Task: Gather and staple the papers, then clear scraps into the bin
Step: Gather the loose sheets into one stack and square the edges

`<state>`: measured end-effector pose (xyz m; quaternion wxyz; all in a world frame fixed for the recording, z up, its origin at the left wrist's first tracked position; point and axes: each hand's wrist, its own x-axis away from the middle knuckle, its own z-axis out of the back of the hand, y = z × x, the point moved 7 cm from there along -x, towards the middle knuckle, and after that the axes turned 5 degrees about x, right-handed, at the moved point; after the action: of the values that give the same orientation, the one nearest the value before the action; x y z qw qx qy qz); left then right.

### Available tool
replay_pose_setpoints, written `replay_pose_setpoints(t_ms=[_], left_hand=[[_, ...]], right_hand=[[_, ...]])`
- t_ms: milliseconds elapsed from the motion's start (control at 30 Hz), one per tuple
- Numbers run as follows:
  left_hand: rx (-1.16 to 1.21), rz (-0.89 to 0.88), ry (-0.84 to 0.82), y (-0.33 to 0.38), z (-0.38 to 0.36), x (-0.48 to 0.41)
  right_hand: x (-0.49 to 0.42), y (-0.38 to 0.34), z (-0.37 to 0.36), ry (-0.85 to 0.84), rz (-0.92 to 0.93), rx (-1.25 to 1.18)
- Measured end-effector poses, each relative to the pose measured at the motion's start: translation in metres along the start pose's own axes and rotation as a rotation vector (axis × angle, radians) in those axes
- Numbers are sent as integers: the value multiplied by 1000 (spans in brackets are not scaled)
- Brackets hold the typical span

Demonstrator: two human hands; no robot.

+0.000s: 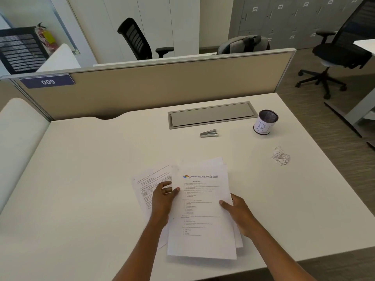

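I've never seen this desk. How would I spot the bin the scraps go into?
Find the grey cable hatch set into the white desk near the beige divider. Just off its right end stands the bin, a small dark mesh cup. Unlike the flat stapler and scrap pile nearby, it stands upright with a hand-lettered white label.

Beige partition (162,86) behind white desk (81,179), black chairs (334,49) beyond.

Even, soft indoor light falls from overhead, bright enough that the pale surface (81,179) looks almost flat and washed out. Shadows are faint: a thin soft one under the papers (200,209) and beside the mesh bin (265,122). No hard glare shows. The wide lens bows the partition (162,86) and the surface's edges outward. Small print on the sheets is blurred and unreadable.
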<state>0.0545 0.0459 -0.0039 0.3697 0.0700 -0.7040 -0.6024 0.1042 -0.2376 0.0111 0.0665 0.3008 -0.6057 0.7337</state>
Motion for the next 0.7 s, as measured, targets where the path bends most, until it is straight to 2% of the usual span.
replay_pose_setpoints(t_ms=[167, 267, 333, 400, 700], left_hand=[[-243, -258, 312, 25, 48, -10], [-450, -166, 413, 23, 77, -34], [-562, -31, 445, 18, 93, -48], [-621, 28, 464, 15, 102, -57], [-565, 5, 438, 18, 103, -84]], right_hand=[[-9, 2, 12, 30, -5, 28], [-14, 2, 19, 34, -8, 20], [-15, 3, 26, 53, -16, 8], [-17, 5, 34, 75, -22, 1], [-19, 12, 71, 142, -47, -19]])
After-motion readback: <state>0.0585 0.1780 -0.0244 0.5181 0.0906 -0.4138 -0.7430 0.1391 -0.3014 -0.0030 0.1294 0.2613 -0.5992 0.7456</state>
